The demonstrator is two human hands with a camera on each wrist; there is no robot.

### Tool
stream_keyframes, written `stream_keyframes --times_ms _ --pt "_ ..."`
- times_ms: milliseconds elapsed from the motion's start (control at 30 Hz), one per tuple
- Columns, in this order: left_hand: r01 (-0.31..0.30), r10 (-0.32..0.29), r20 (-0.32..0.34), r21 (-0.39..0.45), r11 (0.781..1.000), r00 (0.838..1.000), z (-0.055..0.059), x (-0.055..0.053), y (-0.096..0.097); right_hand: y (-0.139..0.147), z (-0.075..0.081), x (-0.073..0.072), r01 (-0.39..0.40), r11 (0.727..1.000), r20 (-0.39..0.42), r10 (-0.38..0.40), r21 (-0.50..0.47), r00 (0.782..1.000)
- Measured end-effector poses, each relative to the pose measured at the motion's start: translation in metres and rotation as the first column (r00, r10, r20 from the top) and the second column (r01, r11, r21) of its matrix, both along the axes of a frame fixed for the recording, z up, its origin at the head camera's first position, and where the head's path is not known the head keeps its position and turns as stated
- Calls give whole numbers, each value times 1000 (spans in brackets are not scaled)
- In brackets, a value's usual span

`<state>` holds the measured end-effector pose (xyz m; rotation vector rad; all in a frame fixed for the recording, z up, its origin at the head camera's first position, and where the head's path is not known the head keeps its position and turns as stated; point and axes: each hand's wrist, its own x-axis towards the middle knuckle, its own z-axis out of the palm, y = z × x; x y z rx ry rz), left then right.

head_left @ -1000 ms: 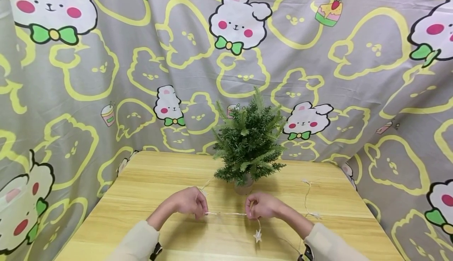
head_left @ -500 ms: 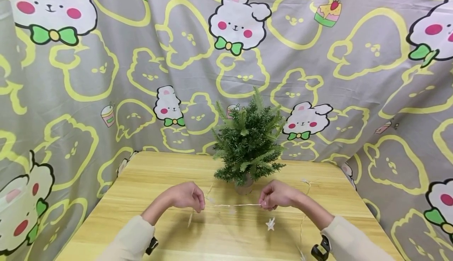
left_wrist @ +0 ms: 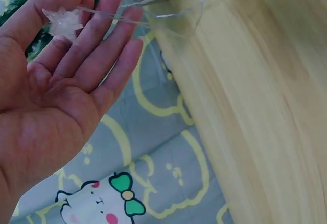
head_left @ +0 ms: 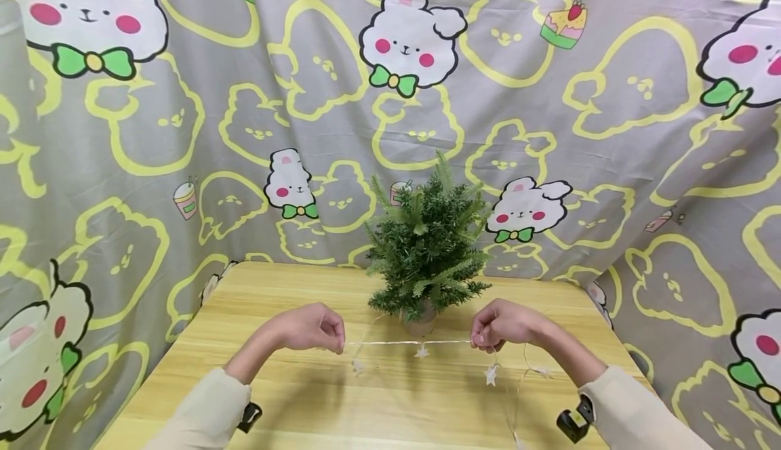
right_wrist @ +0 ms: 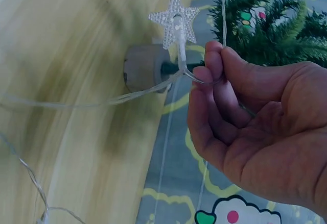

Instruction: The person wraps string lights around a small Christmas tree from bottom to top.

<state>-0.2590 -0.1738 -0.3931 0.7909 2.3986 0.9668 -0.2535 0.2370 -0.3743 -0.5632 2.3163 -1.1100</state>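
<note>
A string of star lights (head_left: 390,343) is stretched taut between both hands, in front of the tree and above the wooden table. My left hand (head_left: 312,328) pinches the wire between thumb and index finger; in the left wrist view a clear star (left_wrist: 64,25) sits by these fingers, the others loosely extended. On the right, my right hand (head_left: 509,322) pinches the wire with thumb and fingertips. Just past its fingertips, a star (right_wrist: 173,21) shows in the right wrist view. Another star (head_left: 422,350) hangs mid-span, and one more star (head_left: 491,374) dangles below the right hand.
A small green artificial tree (head_left: 424,247) stands upright in a pale pot (head_left: 419,326) toward the back of the table (head_left: 274,294). More wire (head_left: 515,409) trails down on the right. A grey patterned curtain (head_left: 329,118) surrounds the table's back and sides.
The hands have moved apart and farther forward, the right hand most. The wire span between them has lengthened, and a star now hangs at its middle.
</note>
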Motion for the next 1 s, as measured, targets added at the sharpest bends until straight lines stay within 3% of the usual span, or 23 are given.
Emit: stream_keyframes --times_ms 200,500,733,1000 --pt "5 -5 15 9 1000 1000 11 0 -3 11 7 -1 -15 1000 16 15 22 1000" --pt "14 -14 -3 33 999 1000 15 -1 -8 26 10 -1 -59 998 68 57 29 996" --pt "-36 35 25 37 999 999 22 1 -12 34 11 -1 -29 997 47 26 65 999" --pt "-39 37 59 34 999 998 25 4 -13 40 18 -1 19 993 30 -22 118 999"
